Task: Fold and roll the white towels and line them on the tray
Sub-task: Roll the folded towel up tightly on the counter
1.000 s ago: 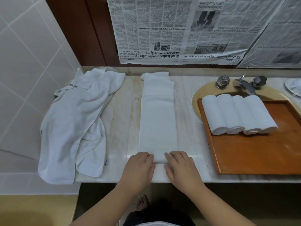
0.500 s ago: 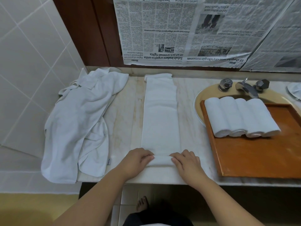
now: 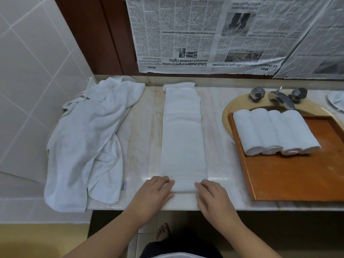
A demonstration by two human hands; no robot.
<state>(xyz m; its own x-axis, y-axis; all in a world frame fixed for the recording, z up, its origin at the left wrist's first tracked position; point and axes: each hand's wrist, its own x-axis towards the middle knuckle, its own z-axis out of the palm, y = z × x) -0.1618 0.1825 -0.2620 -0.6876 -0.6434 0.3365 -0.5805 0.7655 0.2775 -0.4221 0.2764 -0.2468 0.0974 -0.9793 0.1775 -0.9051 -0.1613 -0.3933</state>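
Observation:
A white towel (image 3: 183, 135) folded into a long narrow strip lies lengthwise on the marble counter, its near end turned over into a small first roll (image 3: 184, 187). My left hand (image 3: 156, 192) presses on the left end of that roll and my right hand (image 3: 210, 196) on the right end, fingers laid flat over it. On the right, the wooden tray (image 3: 290, 175) holds several rolled white towels (image 3: 275, 131) lined up side by side at its far end.
A heap of loose white towels (image 3: 87, 138) covers the counter's left side and hangs over the front edge. The tray rests over a sink (image 3: 229, 110) with a faucet (image 3: 281, 95). Newspaper covers the wall behind. A bare foot shows below the counter.
The near end of the strip, flat under my hands a second ago, has been turned up and rolled a short way forward. Both hands stayed at that end.

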